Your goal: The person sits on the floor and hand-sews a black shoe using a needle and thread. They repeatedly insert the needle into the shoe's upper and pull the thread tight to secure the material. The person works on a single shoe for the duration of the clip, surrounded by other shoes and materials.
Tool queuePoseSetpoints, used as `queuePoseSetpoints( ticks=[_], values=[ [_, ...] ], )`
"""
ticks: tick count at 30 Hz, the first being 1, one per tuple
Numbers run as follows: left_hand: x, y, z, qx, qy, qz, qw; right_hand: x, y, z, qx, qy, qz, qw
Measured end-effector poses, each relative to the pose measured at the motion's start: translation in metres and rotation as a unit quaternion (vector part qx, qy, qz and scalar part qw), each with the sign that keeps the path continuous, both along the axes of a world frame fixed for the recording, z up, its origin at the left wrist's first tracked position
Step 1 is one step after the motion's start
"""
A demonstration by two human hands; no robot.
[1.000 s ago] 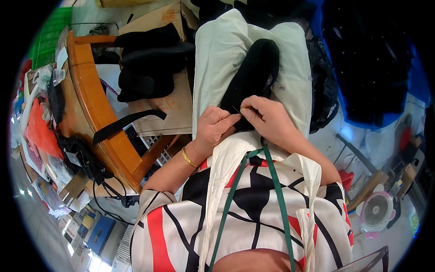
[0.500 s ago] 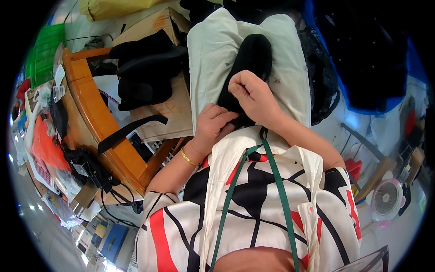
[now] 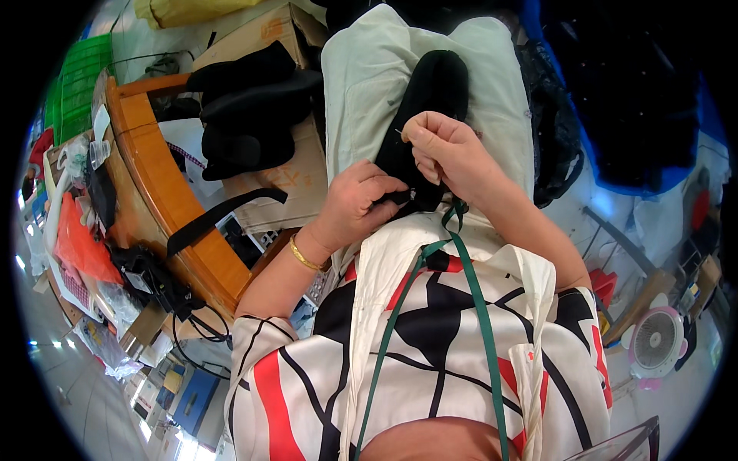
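Observation:
A long black fabric piece (image 3: 433,92) lies on a pale green cloth (image 3: 361,100) spread over my lap. My left hand (image 3: 359,201), with a gold bangle on its wrist, pinches the near end of the black piece. My right hand (image 3: 446,150) rests on the same piece just beyond, fingers curled and pinching its edge; something thin like a needle seems to be between its fingertips. A green lanyard (image 3: 469,269) hangs from my neck down to the hands.
A curved wooden table edge (image 3: 165,200) runs along the left, with black fabric pieces (image 3: 246,107), a black strap (image 3: 219,217) and cardboard (image 3: 292,177) on it. Orange bags (image 3: 77,246) and cables lie at far left. A small pink fan (image 3: 653,342) stands at right.
My right hand has moved up along the black piece, away from my body. The view has shifted slightly, and my left hand still grips the near end.

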State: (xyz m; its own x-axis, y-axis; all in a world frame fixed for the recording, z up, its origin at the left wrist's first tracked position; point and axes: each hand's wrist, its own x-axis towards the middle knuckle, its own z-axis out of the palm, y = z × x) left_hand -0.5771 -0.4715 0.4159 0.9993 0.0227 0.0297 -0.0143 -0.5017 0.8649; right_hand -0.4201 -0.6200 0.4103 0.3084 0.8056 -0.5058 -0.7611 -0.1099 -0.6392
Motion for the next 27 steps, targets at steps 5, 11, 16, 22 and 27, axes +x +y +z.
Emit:
queuePoseSetpoints(
  ticks=[5,11,16,22,27],
  values=[
    [0.001,0.004,-0.004,-0.006,0.010,-0.020,1.000,0.000,-0.001,0.011,-0.019,-0.094,0.067,0.993],
    [0.009,0.008,-0.001,-0.032,0.050,-0.043,0.997,0.000,0.000,0.017,-0.053,-0.103,0.115,0.987],
    [0.014,0.014,0.002,-0.057,0.052,-0.069,0.995,-0.004,-0.017,0.017,-0.062,-0.126,0.107,0.984],
    [0.020,0.018,-0.001,-0.071,0.075,-0.092,0.990,-0.013,-0.039,0.019,-0.110,-0.178,0.082,0.974],
    [0.014,0.015,-0.003,-0.093,0.078,-0.061,0.991,-0.020,-0.054,0.025,-0.048,-0.507,0.183,0.841]
  ],
)
